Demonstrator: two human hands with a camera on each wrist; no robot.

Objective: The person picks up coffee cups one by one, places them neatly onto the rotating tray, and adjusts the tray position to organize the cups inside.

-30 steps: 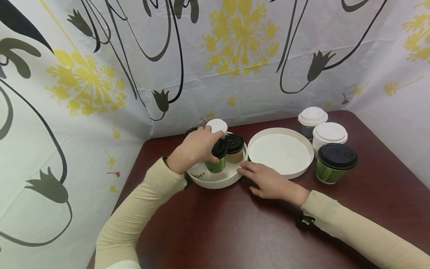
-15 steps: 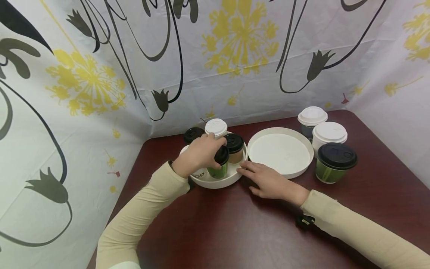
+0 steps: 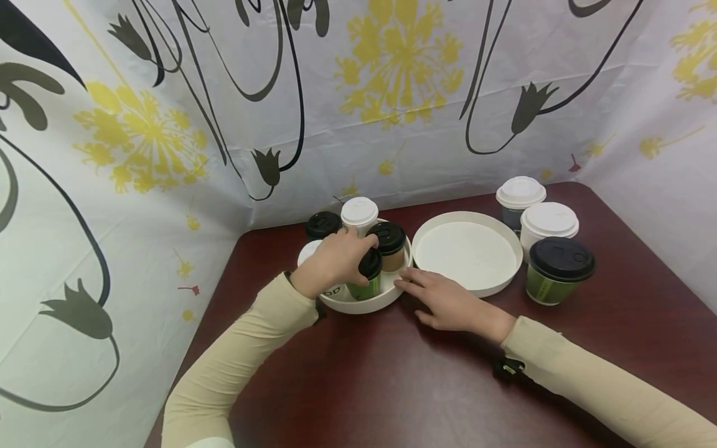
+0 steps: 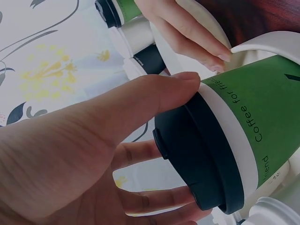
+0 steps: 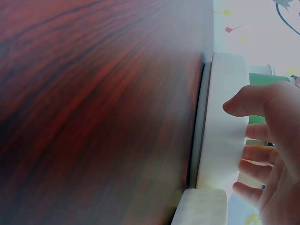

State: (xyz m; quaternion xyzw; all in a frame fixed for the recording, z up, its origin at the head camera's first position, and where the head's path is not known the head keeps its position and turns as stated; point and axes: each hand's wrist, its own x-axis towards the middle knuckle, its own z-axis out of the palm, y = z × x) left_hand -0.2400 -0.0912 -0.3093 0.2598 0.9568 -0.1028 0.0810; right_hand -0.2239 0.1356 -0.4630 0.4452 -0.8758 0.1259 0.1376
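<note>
My left hand [image 3: 333, 258] holds a green paper coffee cup [image 3: 365, 290] by its black lid [image 4: 199, 154], thumb on the near side of the rim and fingers round the far side. This cup stands upright in the left round white tray [image 3: 364, 307]. Around it in that tray are a brown cup [image 3: 392, 260] with a black lid, a white-lidded cup [image 3: 360, 211], a black-lidded cup [image 3: 323, 224] and a partly covered white cup [image 3: 309, 251]. My right hand [image 3: 439, 302] rests its fingertips at the tray's right rim, fingers fairly straight, also seen against the tray's wall [image 5: 222, 136].
Right of the left tray lies a second round white tray [image 3: 467, 252] with nothing in it. Beyond its right edge stand two white-lidded cups [image 3: 521, 191] and a green cup [image 3: 546, 287] with a black lid. Patterned fabric [image 3: 403, 149] walls the dark red table [image 3: 381, 379].
My left hand and the green cup have shifted slightly right and toward the tray's near rim, uncovering more of the cups behind. The right hand has stayed in place.
</note>
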